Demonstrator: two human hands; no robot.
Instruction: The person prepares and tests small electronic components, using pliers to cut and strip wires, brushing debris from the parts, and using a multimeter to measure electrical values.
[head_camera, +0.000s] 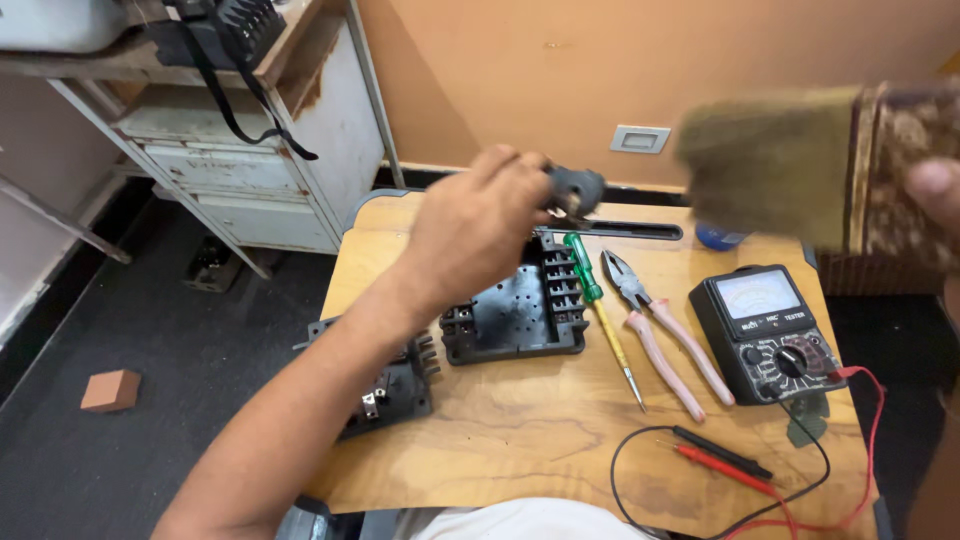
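Observation:
My left hand (478, 222) is raised above the wooden table (500, 440) and grips a small dark grey part (577, 188) with a metal tab. My right hand (935, 190) is at the right edge, close to the camera, holding a wide paintbrush (775, 165) whose brown bristles point left toward the part; it is blurred. Below the left hand lies a black plastic housing (515, 315) with terminal rows. A second black piece (390, 385) lies under my left forearm at the table's left edge.
A green-handled screwdriver (598, 305), pink-handled pliers (660, 340) and an analogue multimeter (765, 330) with red and black probes (720, 458) lie on the right half. A blue roll (718, 238) is at the back. A metal cabinet (250, 170) stands at the left, a brick (111, 390) on the floor.

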